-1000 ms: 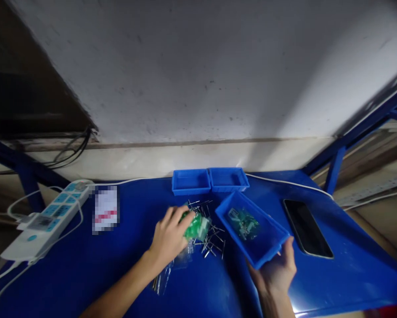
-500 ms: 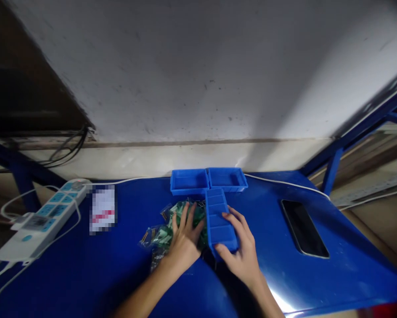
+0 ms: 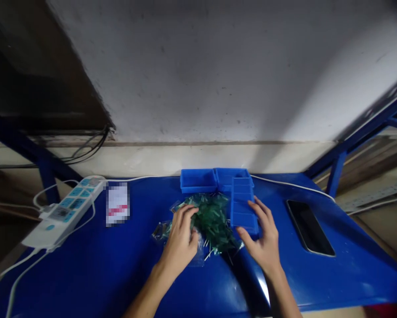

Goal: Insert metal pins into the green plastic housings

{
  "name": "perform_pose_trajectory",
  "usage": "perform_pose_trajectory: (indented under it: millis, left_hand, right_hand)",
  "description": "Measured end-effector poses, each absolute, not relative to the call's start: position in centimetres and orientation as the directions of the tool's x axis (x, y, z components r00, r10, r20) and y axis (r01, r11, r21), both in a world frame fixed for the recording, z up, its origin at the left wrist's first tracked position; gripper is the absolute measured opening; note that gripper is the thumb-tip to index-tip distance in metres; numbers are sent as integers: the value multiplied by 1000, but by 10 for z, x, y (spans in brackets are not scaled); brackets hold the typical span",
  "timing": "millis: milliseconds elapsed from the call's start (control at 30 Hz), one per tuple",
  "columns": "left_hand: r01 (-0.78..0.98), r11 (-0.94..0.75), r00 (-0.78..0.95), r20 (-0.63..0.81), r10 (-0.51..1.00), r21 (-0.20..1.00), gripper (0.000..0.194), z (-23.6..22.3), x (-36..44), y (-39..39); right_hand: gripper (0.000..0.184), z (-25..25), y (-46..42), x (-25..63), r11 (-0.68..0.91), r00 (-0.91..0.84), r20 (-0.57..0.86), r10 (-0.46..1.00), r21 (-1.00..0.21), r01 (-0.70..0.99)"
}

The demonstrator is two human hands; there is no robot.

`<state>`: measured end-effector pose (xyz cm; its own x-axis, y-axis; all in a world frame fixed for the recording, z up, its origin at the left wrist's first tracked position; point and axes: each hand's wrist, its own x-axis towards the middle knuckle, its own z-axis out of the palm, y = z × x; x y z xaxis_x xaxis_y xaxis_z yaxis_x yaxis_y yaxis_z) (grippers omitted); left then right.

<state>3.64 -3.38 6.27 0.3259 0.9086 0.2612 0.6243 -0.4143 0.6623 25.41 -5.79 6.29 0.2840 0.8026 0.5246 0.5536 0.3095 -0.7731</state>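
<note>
From where I stand, the right hand is in the lower middle of the picture and grasps a tilted blue box between thumb and fingers. The green pieces lie in a pile at the centre, just beside this box. At the pile's left side is the left hand, its fingers bent; whether they grip something, I cannot tell. Two blue trays stand behind the pile. A phone lies toward the right.
</note>
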Motion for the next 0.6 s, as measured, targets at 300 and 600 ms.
perform_pose_trajectory:
  millis: [300,600]
  left_hand:
    - [210,-131,196,89,976,969,50,67,26,-44]
    - [378,167,-152,-117,981,911,36,52,-57,32]
  right_hand:
    - [61,69,-97,190,127,353,-43,935,-887,-444]
    - [50,67,-76,171,-148,130,-158,979,-985,-85]
